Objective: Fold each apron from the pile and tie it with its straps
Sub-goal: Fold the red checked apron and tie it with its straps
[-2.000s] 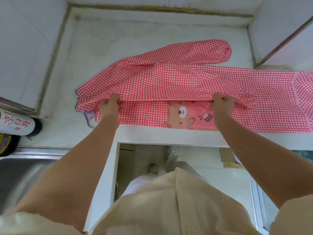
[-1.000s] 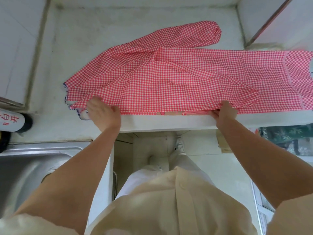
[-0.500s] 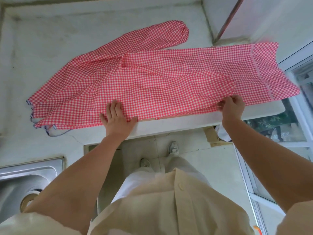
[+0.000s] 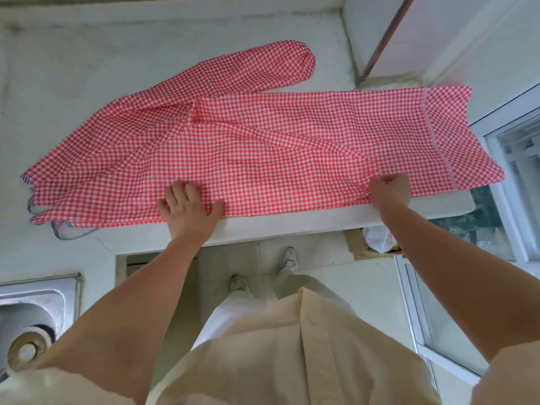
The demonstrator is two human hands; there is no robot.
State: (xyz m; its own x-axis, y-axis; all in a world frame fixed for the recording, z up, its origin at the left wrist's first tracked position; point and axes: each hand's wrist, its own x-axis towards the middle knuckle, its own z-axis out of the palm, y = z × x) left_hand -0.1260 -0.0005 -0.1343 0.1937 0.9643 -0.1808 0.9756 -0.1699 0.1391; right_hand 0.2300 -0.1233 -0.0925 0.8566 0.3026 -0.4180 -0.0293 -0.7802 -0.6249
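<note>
A red and white checked apron [image 4: 263, 147] lies spread and folded lengthwise on the pale counter [image 4: 73, 83]. One sleeve [image 4: 263, 65] sticks out toward the back wall. A blue-striped strap [image 4: 62, 233] trails at the apron's left end. My left hand [image 4: 187, 209] presses flat on the near edge of the cloth with fingers spread. My right hand [image 4: 388, 191] pinches a fold of the fabric near the counter's front edge, right of centre. The apron's right end hangs past the counter corner.
A steel sink [image 4: 29, 325] with a drain sits at the lower left. A window frame [image 4: 514, 176] stands to the right. A plastic bag on cardboard [image 4: 380, 241] lies on the floor under the counter. My feet stand on the tiled floor below.
The top layer was folded down over the bear picture, which is now covered. My left hand slid right along the near edge and lies flat. The view shifted right.
</note>
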